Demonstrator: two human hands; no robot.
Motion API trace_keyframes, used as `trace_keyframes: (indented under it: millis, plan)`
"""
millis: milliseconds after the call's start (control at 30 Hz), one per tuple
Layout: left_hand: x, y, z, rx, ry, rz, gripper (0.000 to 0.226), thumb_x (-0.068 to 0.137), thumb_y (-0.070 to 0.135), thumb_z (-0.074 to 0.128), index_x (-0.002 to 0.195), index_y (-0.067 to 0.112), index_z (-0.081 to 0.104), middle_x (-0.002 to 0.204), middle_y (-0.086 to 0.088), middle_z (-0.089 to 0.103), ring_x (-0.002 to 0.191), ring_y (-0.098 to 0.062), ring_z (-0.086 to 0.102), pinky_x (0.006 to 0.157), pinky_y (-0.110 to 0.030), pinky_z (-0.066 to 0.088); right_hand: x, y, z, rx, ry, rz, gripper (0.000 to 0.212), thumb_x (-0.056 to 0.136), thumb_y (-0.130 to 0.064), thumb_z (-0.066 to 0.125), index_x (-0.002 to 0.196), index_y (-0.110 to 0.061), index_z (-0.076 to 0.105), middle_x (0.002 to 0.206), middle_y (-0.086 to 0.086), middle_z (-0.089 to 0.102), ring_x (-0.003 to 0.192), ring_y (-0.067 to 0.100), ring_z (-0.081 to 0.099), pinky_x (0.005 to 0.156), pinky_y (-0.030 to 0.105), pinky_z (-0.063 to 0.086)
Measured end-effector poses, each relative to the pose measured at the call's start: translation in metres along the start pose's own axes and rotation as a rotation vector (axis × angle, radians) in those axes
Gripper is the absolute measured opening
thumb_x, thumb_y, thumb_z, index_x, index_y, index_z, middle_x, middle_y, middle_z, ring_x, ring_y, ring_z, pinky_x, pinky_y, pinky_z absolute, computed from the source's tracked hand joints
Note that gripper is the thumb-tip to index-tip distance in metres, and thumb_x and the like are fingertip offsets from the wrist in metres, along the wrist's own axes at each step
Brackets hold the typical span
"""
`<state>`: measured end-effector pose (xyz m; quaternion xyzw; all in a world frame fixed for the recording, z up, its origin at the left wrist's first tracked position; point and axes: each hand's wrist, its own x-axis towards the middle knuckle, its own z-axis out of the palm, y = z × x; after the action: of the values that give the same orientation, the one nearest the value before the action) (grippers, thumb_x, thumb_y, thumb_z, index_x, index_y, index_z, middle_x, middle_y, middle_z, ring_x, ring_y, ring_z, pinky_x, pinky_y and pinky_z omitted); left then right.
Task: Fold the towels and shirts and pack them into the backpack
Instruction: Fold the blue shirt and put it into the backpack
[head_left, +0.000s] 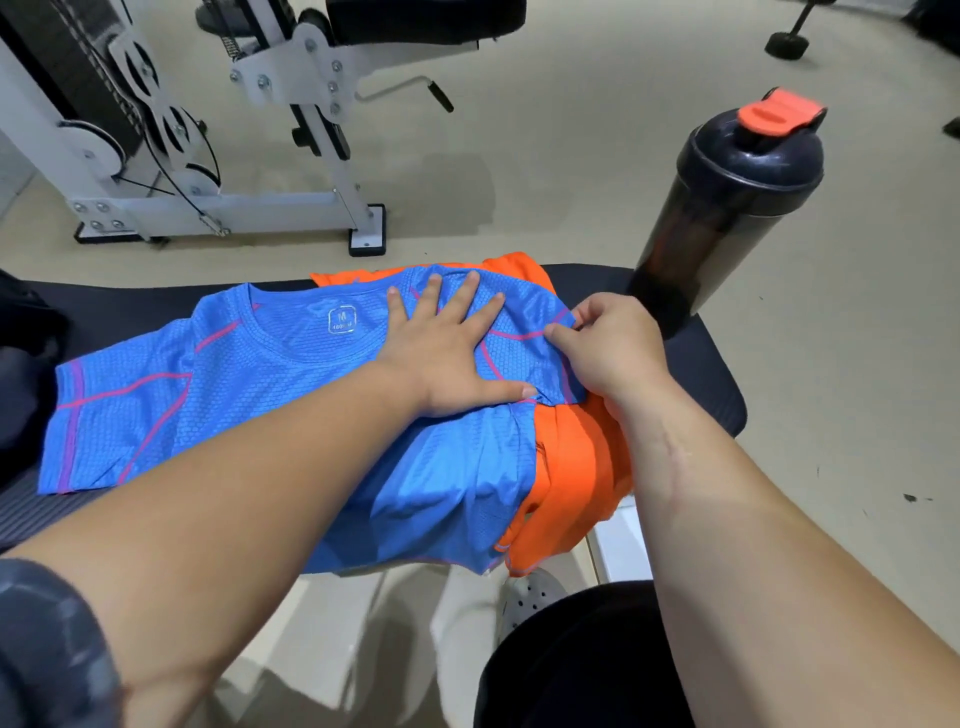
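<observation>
Where the blue shirt (249, 384) lies: honeycomb mesh, pink seams — draped over an orange shirt (576, 483)
Left hand (447, 353): flat, fingers spread, pressing it
Right hand (613, 348): pinching its sleeve

**Even indoor light, wide-angle warp**

Scene is evenly and brightly lit, probably from overhead. Soft shadows are cast on the floor (571, 208) under the gym machine (291, 73). Straight lines are bent toward the edges. The bottle cap (779, 111) and near sleeve (47, 649) are blurred.
</observation>
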<state>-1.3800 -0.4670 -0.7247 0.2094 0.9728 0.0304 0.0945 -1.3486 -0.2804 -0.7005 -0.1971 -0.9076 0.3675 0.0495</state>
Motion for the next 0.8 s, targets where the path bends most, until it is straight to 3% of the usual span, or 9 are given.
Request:
trace_keyframes:
  millis: [133,267,400,467,533,567,700,800]
  plan:
    - [-0.012,0.005,0.002,0.046,0.137,0.063,0.116,0.068,0.097,0.019,0.161,0.030,0.004,0.170,0.003,-0.003,0.156,-0.029,-0.004,0.118,-0.069,0.000,0.004,-0.001,-0.001,0.190,0.100,-0.061,0.016,0.088,-0.023,0.070,0.078,-0.014,0.061,0.062,-0.009,0.058,0.055,0.000,0.055,0.059,0.020,0.042]
    - [-0.024,0.011,0.015,-0.044,0.087,0.053,0.107,0.075,0.093,0.016,0.161,0.031,-0.001,0.169,0.009,-0.008,0.156,-0.022,-0.011,0.119,-0.066,-0.003,0.011,-0.003,-0.002,0.403,0.183,-0.039,0.021,0.093,-0.024,0.064,0.076,-0.021,0.053,0.069,-0.008,0.056,0.062,0.008,0.050,0.067,0.027,0.042]
    - [-0.022,0.012,0.017,-0.049,0.048,0.016,0.113,0.070,0.098,0.013,0.161,0.032,-0.003,0.168,0.009,-0.014,0.155,-0.023,-0.015,0.119,-0.066,-0.005,0.010,-0.004,-0.004,0.425,0.169,-0.040,0.014,0.095,-0.030,0.064,0.088,-0.019,0.057,0.066,-0.009,0.057,0.059,0.002,0.052,0.067,0.028,0.043]
    - [-0.020,0.014,0.016,-0.048,0.045,0.012,0.116,0.067,0.099,0.012,0.161,0.033,-0.003,0.168,0.008,-0.014,0.155,-0.023,-0.015,0.119,-0.067,-0.005,0.008,-0.005,-0.007,0.432,0.085,-0.013,0.032,0.083,-0.040,0.077,0.103,-0.019,0.063,0.074,-0.007,0.066,0.066,-0.001,0.061,0.068,0.027,0.051]
    - [-0.020,0.014,0.016,-0.051,0.042,0.010,0.116,0.067,0.100,0.012,0.161,0.033,-0.003,0.168,0.009,-0.014,0.155,-0.023,-0.015,0.119,-0.067,-0.005,0.007,-0.003,-0.010,0.351,-0.012,0.015,0.063,0.062,-0.049,0.088,0.113,-0.018,0.066,0.092,-0.001,0.073,0.084,0.010,0.070,0.078,0.033,0.058]
    - [-0.020,0.014,0.016,-0.054,0.041,0.009,0.116,0.067,0.100,0.011,0.161,0.033,-0.003,0.168,0.009,-0.014,0.155,-0.023,-0.015,0.119,-0.066,-0.005,0.006,-0.002,-0.012,0.264,-0.046,0.011,0.064,0.057,-0.048,0.090,0.107,-0.015,0.070,0.094,0.001,0.074,0.087,0.016,0.072,0.080,0.037,0.059]
    - [-0.021,0.013,0.016,-0.062,0.046,0.008,0.115,0.069,0.099,0.013,0.161,0.032,-0.002,0.168,0.009,-0.013,0.155,-0.022,-0.014,0.119,-0.066,-0.005,0.004,-0.003,-0.014,0.057,-0.100,-0.049,0.020,0.068,-0.029,0.086,0.079,-0.018,0.073,0.073,-0.002,0.072,0.075,0.018,0.070,0.072,0.039,0.059]
    - [-0.028,0.008,0.007,-0.136,0.073,0.027,0.114,0.070,0.096,0.017,0.161,0.029,-0.001,0.169,0.008,-0.011,0.156,-0.022,-0.011,0.120,-0.064,-0.003,0.006,-0.007,-0.011,0.087,-0.014,-0.131,0.014,0.076,-0.020,0.076,0.090,-0.022,0.073,0.069,-0.012,0.062,0.067,0.010,0.060,0.067,0.030,0.048]
